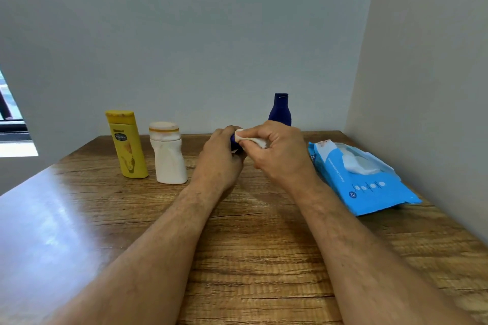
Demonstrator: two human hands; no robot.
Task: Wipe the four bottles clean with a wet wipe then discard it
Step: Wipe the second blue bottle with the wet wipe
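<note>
Fingers (pixel 266 137) of right hand (pixel 280 153) pinch wet wipe (pixel 253 140); left hand (pixel 219 155) grips small blue bottle (pixel 233 140).

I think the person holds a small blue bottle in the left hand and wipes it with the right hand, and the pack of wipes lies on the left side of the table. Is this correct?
Not fully. In the head view the blue pack of wipes lies on the table's right side, near the wall. The rest holds: the left hand grips the small blue bottle and the right hand presses the wet wipe on it.

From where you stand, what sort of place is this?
Probably a plain room at home or in an office: a wooden table pushed into a corner of bare walls, a window at the left, toiletry bottles on it.
</note>
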